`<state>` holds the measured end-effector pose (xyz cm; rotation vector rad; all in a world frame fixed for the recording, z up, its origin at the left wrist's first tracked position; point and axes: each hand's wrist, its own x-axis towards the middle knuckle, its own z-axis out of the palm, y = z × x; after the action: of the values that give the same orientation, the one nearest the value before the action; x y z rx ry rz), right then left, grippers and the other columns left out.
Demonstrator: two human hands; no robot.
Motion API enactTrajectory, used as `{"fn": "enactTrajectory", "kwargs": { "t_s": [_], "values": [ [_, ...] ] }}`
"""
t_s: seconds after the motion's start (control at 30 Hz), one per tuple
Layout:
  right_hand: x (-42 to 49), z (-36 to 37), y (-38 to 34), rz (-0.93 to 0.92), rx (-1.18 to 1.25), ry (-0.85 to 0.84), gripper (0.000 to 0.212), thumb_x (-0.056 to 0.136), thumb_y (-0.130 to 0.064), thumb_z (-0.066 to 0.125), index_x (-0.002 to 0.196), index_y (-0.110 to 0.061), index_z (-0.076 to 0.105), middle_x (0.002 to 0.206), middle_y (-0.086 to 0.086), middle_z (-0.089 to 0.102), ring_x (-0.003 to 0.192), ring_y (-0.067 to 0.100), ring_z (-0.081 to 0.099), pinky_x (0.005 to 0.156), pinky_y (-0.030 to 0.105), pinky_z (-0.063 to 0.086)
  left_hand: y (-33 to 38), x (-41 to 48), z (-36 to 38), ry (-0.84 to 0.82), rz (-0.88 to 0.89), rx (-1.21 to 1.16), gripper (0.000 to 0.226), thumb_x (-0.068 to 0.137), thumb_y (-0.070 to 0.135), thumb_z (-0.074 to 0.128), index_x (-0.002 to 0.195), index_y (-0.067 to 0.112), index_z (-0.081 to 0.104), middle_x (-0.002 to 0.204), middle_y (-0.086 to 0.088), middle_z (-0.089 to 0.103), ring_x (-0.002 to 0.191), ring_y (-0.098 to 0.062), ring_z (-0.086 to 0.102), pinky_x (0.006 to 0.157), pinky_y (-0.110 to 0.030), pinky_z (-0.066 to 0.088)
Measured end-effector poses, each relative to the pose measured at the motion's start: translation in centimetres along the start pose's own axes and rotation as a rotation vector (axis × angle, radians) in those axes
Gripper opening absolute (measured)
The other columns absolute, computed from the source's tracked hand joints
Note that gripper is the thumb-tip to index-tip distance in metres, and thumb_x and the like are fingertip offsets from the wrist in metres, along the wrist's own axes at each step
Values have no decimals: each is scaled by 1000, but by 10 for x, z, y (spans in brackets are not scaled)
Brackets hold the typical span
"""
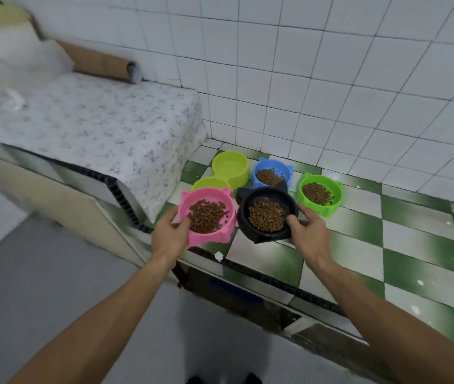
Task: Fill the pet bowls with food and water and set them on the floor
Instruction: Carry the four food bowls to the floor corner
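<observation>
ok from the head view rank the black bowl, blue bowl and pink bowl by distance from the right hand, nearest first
1. black bowl: held in the right hand.
2. blue bowl: on the checkered floor behind the black one.
3. pink bowl: far left, held in the left hand.

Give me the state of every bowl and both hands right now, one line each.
pink bowl: holds kibble, held by left hand
black bowl: holds kibble, held by right hand
blue bowl: holds kibble, set on the checkered floor
green bowl: holds kibble, on the floor
yellow-green double bowl: no kibble; far cup seems to hold water
</observation>
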<state>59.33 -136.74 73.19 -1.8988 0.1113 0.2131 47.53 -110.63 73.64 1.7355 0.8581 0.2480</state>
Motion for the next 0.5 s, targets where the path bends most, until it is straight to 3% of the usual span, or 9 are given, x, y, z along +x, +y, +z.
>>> {"fn": "enactTrajectory", "kwargs": {
  "t_s": [0.1,0.2,0.27,0.37,0.5],
  "values": [
    [-14,26,-14,-26,6,-100,40,89,-20,62,129,-20,61,93,11,75,71,20,74,58,30,61,-8,-14,-36,92,-7,-18,41,89,28,62,130,29,59,95,-5,74,77,-22,74,72,-50,61],
    [-33,55,-30,-71,-11,-174,33,93,-15,61,124,-24,62,94,10,73,72,18,73,53,23,58,-20,-29,-74,179,-40,-57,43,90,27,61,133,28,56,90,-9,74,77,-26,74,71,-52,61],
    [-48,77,-37,-100,-14,-225,31,92,-17,60,121,-28,62,93,8,73,72,17,73,60,31,62,-32,-39,-100,237,-64,-97,42,93,23,59,135,23,54,94,-14,73,80,-28,73,71,-52,61],
    [-70,113,-44,-145,-65,-316,45,86,-29,62,131,-24,60,99,8,74,84,20,73,76,45,62,-50,-60,-140,312,-117,-173,44,94,18,59,138,20,51,99,-16,72,83,-29,73,70,-51,61],
    [-114,166,-51,-150,-57,-448,45,91,-23,62,136,-19,57,99,11,73,80,19,73,70,46,63,-83,-95,-201,416,-147,-230,46,95,18,60,140,18,49,102,-16,71,87,-29,72,68,-47,62]
  ]
}}
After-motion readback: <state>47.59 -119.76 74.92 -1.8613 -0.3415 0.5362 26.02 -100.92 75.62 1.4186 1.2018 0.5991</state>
